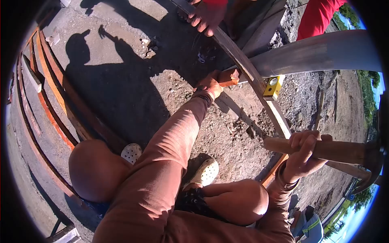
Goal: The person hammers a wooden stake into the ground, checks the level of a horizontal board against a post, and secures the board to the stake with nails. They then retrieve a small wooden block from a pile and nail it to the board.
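My left hand (209,86) reaches forward, closed around a short reddish wood block (229,77), its cut end facing a long board. My right hand (304,154) grips a claw hammer (336,150) by its wooden handle, the metal head out at the right edge. Between the two hands the long wooden board (247,67) runs diagonally across the view. A yellow spirit level (272,87) sits against the board, just right of the block. Another person's hand (204,18) holds the board's upper end.
A smooth grey metal beam (316,52) extends to the right behind the board. Long wood strips (52,85) lie on the ground at left. Red clothing of another person (320,18) shows at the top right. My crocs (206,172) rest on rough concrete and dirt.
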`<state>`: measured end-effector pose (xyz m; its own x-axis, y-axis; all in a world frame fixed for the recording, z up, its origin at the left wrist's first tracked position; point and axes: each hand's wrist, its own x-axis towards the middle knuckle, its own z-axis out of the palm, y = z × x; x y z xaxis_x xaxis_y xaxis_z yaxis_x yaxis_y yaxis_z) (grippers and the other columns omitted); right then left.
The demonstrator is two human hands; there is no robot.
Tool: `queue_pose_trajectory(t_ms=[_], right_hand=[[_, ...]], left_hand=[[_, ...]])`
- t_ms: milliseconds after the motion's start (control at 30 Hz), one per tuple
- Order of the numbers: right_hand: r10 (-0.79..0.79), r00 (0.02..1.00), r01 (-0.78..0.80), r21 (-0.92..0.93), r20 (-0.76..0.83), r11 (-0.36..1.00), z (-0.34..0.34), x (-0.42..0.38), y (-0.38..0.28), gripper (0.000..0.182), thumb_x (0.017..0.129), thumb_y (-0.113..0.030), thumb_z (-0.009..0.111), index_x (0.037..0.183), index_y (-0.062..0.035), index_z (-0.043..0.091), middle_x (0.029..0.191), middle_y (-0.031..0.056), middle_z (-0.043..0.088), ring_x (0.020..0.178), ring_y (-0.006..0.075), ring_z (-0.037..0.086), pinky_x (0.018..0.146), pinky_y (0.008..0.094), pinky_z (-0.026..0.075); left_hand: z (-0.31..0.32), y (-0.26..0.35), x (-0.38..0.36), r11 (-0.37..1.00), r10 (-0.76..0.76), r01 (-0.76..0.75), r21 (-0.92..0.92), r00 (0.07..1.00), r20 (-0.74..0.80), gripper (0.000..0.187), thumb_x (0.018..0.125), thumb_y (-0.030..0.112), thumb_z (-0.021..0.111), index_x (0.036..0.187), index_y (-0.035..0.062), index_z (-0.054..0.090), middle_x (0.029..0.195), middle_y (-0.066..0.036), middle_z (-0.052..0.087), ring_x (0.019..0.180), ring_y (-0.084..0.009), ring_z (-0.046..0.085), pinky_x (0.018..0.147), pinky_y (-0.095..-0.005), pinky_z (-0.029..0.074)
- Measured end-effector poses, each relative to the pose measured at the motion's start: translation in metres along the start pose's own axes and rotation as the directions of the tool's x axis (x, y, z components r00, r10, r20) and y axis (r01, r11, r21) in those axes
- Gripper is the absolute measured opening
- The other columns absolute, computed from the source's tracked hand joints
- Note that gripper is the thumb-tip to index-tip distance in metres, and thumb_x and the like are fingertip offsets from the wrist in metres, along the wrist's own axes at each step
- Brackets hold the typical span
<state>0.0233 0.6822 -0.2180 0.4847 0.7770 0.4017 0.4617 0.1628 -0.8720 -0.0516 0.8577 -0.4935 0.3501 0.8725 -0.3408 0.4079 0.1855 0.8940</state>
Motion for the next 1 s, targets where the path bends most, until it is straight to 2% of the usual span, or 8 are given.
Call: queue_pose_trajectory(t_ms=[67, 167, 233, 300, 533, 733, 833, 1000], right_hand=[[-0.133, 0.99, 0.127, -0.118, -0.049, 0.985, 0.005, -0.009, 0.04, 0.019, 0.083, -0.005, 0.054, 0.097, -0.0012, 0.042, 0.066, 0.0076, 0.055, 0.05, 0.0134, 0.051, 0.045, 0.0274, 0.042], [0.586, 0.762, -0.258, -0.701, 0.275, 0.664, 0.031, -0.03, 0.097, 0.035, 0.079, -0.015, 0.059, 0.103, 0.0027, 0.041, 0.069, 0.0232, 0.058, 0.063, 0.0401, 0.059, 0.056, 0.0423, 0.046], [0.182, 0.88, 0.132, -0.594, 0.439, 0.793, 0.012, -0.02, 0.09, 0.03, 0.08, -0.014, 0.06, 0.097, 0.0035, 0.043, 0.059, 0.0121, 0.056, 0.047, 0.0243, 0.055, 0.044, 0.0354, 0.042], [0.515, 0.807, -0.324, -0.514, 0.287, 0.794, 0.001, -0.015, 0.05, 0.023, 0.083, -0.005, 0.055, 0.101, 0.0005, 0.043, 0.056, 0.0013, 0.049, 0.042, 0.0062, 0.045, 0.038, 0.0212, 0.034], [-0.05, 0.999, 0.052, 0.091, -0.018, 0.994, 0.0, -0.009, 0.003, 0.026, 0.085, -0.002, 0.053, 0.107, -0.0045, 0.038, 0.067, 0.0048, 0.049, 0.05, 0.0086, 0.044, 0.048, 0.0255, 0.041], [0.211, 0.968, -0.201, -0.079, 0.139, 0.976, -0.019, -0.048, 0.024, 0.023, 0.08, 0.001, 0.055, 0.099, 0.0006, 0.041, 0.067, 0.0055, 0.051, 0.047, 0.0081, 0.046, 0.041, 0.0212, 0.038], [0.299, 0.951, -0.273, -0.24, 0.078, 0.931, -0.036, -0.058, 0.014, 0.02, 0.079, 0.004, 0.052, 0.096, -0.0001, 0.043, 0.067, 0.005, 0.051, 0.048, 0.0074, 0.047, 0.042, 0.0203, 0.038], [0.28, 0.96, -0.251, -0.452, -0.004, 0.856, -0.053, -0.053, -0.037, 0.025, 0.076, 0.002, 0.06, 0.097, -0.0019, 0.048, 0.069, 0.0016, 0.053, 0.051, 0.0066, 0.048, 0.046, 0.0194, 0.039]], left_hand=[[-0.003, 0.006, -0.005, 0.997, -0.001, 0.001, 0.074, 1.0, -0.01, 0.037, 0.071, 0.009, 0.061, 0.107, 0.0141, 0.052, 0.113, -0.011, 0.055, 0.101, -0.0312, 0.056, 0.085, -0.0409, 0.046], [0.002, 0.005, -0.015, 0.996, -0.004, 0.003, 0.087, 1.0, 0.02, 0.039, 0.067, 0.008, 0.066, 0.104, 0.0138, 0.054, 0.109, -0.011, 0.057, 0.102, -0.0289, 0.056, 0.087, -0.0384, 0.044], [-0.005, 0.015, 0.0, 1.0, 0.01, -0.011, 0.02, 1.0, 0.014, 0.04, 0.065, 0.005, 0.068, 0.102, 0.0123, 0.055, 0.103, -0.009, 0.06, 0.099, -0.0243, 0.057, 0.086, -0.0358, 0.045], [-0.014, 0.03, -0.02, 0.997, -0.018, 0.014, -0.081, 0.998, -0.053, 0.042, 0.065, 0.0, 0.068, 0.104, 0.012, 0.056, 0.101, -0.006, 0.061, 0.098, -0.0202, 0.057, 0.084, -0.0339, 0.046], [0.033, -0.042, 0.031, 0.999, 0.033, -0.033, 0.009, 0.999, -0.043, 0.036, 0.074, 0.017, 0.062, 0.108, 0.0216, 0.053, 0.106, -0.005, 0.06, 0.103, -0.0246, 0.057, 0.084, -0.0355, 0.047], [0.054, -0.058, 0.052, 0.999, 0.032, -0.031, -0.044, 0.999, 0.022, 0.038, 0.078, 0.018, 0.056, 0.114, 0.0241, 0.049, 0.116, -0.006, 0.056, 0.109, -0.0303, 0.053, 0.088, -0.0421, 0.045], [0.054, -0.051, 0.054, 0.966, 0.079, -0.087, -0.245, 0.996, -0.041, 0.048, 0.061, -0.012, 0.058, 0.105, 0.0076, 0.056, 0.099, -0.006, 0.06, 0.096, -0.0171, 0.057, 0.082, -0.0278, 0.045], [0.03, -0.015, 0.04, 1.0, 0.002, -0.001, 0.029, 1.0, -0.029, 0.05, 0.061, -0.003, 0.066, 0.109, 0.0083, 0.055, 0.106, -0.01, 0.059, 0.102, -0.0228, 0.056, 0.087, -0.0306, 0.044]])
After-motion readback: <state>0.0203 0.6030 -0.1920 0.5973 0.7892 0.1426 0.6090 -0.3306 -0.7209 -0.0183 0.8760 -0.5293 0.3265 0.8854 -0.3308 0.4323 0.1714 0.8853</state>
